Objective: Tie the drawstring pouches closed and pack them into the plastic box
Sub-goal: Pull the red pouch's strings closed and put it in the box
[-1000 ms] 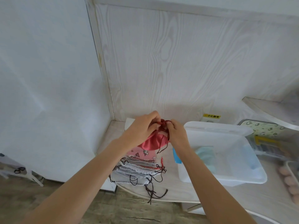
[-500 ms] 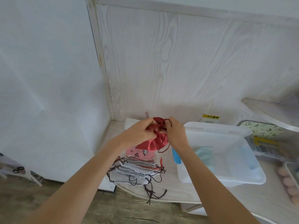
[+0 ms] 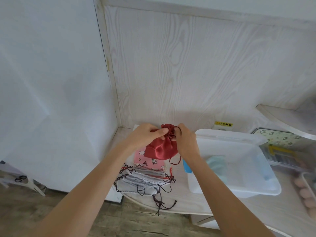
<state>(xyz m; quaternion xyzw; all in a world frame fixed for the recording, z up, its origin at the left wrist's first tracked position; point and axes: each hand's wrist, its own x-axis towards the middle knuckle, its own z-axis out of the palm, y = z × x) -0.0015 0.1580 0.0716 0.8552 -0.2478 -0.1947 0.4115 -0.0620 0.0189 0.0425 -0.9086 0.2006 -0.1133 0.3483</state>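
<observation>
Both hands' fingers (image 3: 163, 131) pinch the red pouch (image 3: 161, 148) neck between them.

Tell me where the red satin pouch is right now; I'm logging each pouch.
The red satin pouch is held up at centre, left hand and right hand gripping its neck, above the pouch stack, left of the plastic box.

One red pouch (image 3: 161, 148), one pink pouch (image 3: 148, 162), a stack of white pouches (image 3: 145, 181) too overlapped to count, one box (image 3: 236, 168), two hands.
</observation>
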